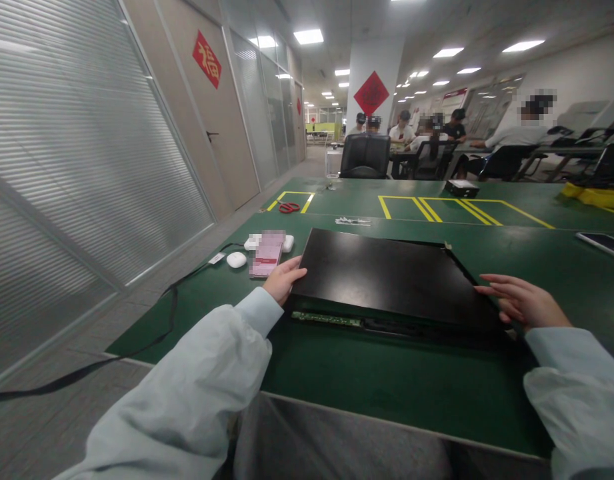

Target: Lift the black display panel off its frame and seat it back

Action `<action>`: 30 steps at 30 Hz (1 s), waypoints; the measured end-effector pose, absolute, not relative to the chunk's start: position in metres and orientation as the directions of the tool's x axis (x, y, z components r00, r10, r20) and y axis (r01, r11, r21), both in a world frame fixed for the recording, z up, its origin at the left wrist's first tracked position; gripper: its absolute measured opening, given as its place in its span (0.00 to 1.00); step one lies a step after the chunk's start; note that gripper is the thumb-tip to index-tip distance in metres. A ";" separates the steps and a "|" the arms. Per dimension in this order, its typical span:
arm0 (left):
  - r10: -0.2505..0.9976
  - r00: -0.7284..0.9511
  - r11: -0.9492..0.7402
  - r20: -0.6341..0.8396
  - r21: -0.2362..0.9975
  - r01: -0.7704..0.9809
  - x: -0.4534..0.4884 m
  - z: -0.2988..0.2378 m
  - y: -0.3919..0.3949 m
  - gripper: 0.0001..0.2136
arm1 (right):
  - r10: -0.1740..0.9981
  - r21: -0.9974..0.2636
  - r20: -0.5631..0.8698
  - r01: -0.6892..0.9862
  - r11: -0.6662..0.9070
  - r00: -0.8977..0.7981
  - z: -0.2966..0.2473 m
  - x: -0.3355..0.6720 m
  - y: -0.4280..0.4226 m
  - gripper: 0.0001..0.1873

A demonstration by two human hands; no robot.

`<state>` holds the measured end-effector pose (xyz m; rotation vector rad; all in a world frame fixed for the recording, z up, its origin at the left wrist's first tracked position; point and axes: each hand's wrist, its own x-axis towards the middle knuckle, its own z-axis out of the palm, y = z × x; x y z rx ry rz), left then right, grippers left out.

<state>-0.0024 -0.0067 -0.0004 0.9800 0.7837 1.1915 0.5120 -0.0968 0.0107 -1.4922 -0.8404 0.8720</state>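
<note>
A flat black display panel (387, 273) lies tilted over a black frame (411, 328), its left side raised. Along the near side, beneath the panel's edge, a narrow green circuit board strip (327, 319) shows. My left hand (285, 279) is closed on the panel's left edge, thumb on top and the other fingers partly hidden. At the right edge is my right hand (529, 300), fingers stretched out and apart, with fingertips at or very near the frame and panel. Whether they touch it I cannot tell.
Left of the panel are a phone (267, 255), a white rounded case (236, 260) and a black strap (174, 313). Red-handled scissors (289, 207), a small black box (461, 188) and another phone (604, 245) lie on the green table (387, 380). Several people sit beyond.
</note>
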 end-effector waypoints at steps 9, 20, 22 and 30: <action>0.977 0.214 0.078 -0.001 0.934 -0.348 -0.003 0.001 -0.008 0.26 | 0.874 -0.994 -0.039 0.073 -0.085 0.484 0.014 0.504 -0.098 0.18; 0.978 0.208 0.077 -0.005 0.938 -0.339 -0.004 0.002 -0.008 0.27 | 0.875 -0.979 0.010 0.183 -0.091 0.485 0.011 0.505 -0.097 0.17; 0.976 0.217 0.073 0.000 0.942 -0.328 -0.004 0.002 -0.008 0.28 | 0.876 -0.976 0.011 0.195 -0.096 0.483 0.009 0.508 -0.096 0.18; 0.975 0.224 0.064 0.017 0.935 -0.349 -0.005 0.000 -0.006 0.26 | 0.891 -0.931 0.045 0.343 -0.127 0.452 0.006 0.512 -0.096 0.23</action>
